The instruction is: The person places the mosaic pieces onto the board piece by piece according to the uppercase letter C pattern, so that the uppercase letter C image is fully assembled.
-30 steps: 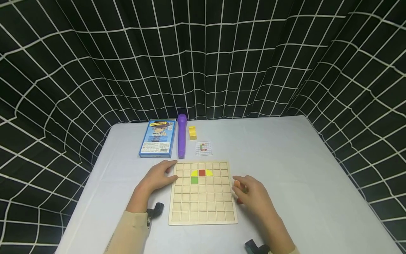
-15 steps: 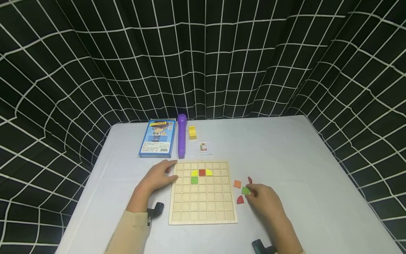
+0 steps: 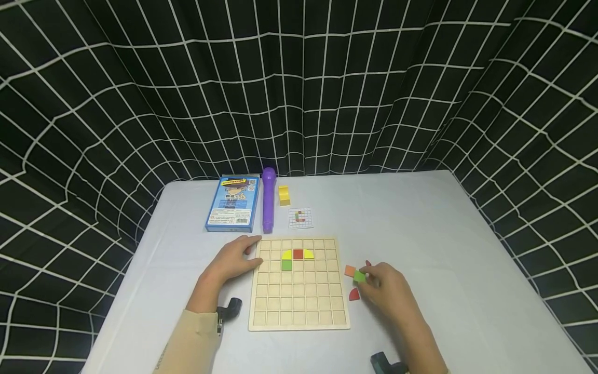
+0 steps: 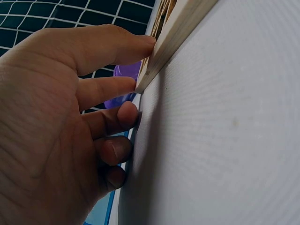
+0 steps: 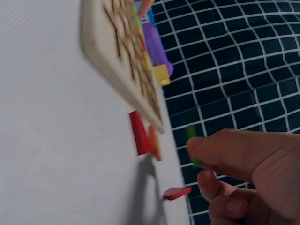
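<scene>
My left hand (image 3: 231, 258) rests at the left edge of a wooden grid board (image 3: 299, 301), thumb and forefinger touching its side near the far corner. On the board sit a red square tile (image 3: 298, 254), two yellow quarter-round tiles (image 3: 286, 255) and a green square tile (image 3: 286, 265). To the right of the board, my right hand (image 3: 386, 288) pinches another green tile (image 3: 359, 276) between thumb and fingers. The right wrist view shows this green tile (image 5: 193, 145) raised off the table. Near that hand lie an orange square tile (image 3: 350, 270) and two red tiles (image 3: 354, 294), one partly hidden by the fingers.
Behind the board lies a small card (image 3: 300, 218) with a coloured pattern on a grid. A yellow block (image 3: 284, 196), a purple stick (image 3: 268, 200) and a blue box (image 3: 232, 203) lie farther back. A black gridded curtain (image 3: 299, 104) surrounds the white table.
My right hand has drawn right from the board's edge, baring loose tiles, and has picked up the green one, which has shifted slightly up and left. My left hand has stayed still.
</scene>
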### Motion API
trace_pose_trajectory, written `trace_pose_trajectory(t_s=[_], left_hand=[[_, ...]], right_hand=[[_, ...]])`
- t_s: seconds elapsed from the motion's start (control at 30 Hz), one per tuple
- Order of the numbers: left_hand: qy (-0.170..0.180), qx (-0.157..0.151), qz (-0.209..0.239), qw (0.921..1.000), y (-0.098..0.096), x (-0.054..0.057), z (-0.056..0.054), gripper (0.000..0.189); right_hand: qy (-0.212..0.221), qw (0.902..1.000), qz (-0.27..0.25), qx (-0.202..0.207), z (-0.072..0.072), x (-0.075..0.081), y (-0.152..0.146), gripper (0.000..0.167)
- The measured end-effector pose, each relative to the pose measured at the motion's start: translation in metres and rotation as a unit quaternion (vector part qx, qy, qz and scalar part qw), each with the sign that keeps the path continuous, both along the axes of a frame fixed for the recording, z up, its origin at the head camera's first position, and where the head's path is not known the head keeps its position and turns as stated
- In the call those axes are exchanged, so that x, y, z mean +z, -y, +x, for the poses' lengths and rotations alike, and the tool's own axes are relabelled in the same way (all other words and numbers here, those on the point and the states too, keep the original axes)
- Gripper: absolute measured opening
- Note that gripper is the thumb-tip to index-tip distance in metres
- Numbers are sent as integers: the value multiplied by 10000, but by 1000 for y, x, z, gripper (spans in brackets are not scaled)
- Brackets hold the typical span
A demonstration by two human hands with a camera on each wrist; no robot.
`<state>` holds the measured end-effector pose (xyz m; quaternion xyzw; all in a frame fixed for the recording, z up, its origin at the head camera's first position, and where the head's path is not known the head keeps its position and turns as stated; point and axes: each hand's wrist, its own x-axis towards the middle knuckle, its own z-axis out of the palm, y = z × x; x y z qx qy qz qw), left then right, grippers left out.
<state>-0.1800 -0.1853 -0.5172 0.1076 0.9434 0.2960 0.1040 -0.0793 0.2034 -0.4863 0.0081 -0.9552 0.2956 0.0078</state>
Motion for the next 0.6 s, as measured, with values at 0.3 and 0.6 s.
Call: trace_pose_trajectory(t_s=[0.3,0.6], left_hand=[[-33,-45,-40,10000,0,-1,0,70],[-54,-57,-34,10000,0,0,0,69]], right_hand=[[-828,9958,-320,226,-2,22,12,29],[-868,9933,-699,301,-10,39,33,30]])
